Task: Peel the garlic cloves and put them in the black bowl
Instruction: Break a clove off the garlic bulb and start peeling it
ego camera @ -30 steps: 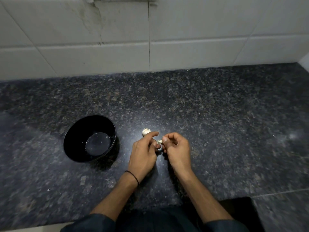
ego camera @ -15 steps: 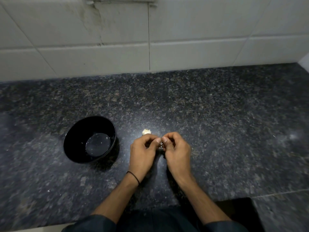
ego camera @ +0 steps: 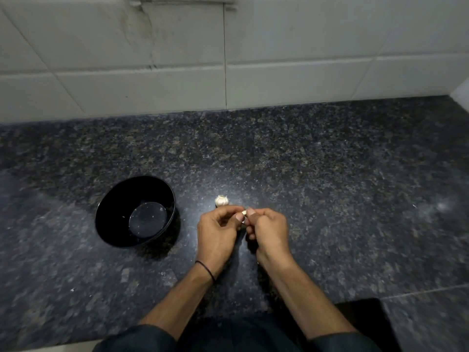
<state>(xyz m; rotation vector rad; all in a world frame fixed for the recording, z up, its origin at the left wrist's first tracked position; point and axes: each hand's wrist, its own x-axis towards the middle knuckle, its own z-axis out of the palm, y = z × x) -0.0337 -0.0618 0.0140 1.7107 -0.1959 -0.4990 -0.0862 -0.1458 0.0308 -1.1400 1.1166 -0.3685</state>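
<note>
Speckled dark tabletop (ego camera: 330, 186): left hand (ego camera: 218, 232) and right hand (ego camera: 269, 232) share a narrow fingertip grip on one garlic clove (ego camera: 244, 212), likely light, firm under slippery papery skin, best pinched at its ends, beside the garlic bulb (ego camera: 221, 200), right of the black bowl (ego camera: 114, 201).

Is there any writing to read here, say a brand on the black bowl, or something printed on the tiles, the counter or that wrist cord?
None: no word, number or sign can be read anywhere.
black bowl: plain, only pale specks inside.
wall tiles: blank, some stains.
counter: stone speckle only.
wrist cord: plain black.
garlic clove, pinched by left hand and right hand: unmarked.
</note>
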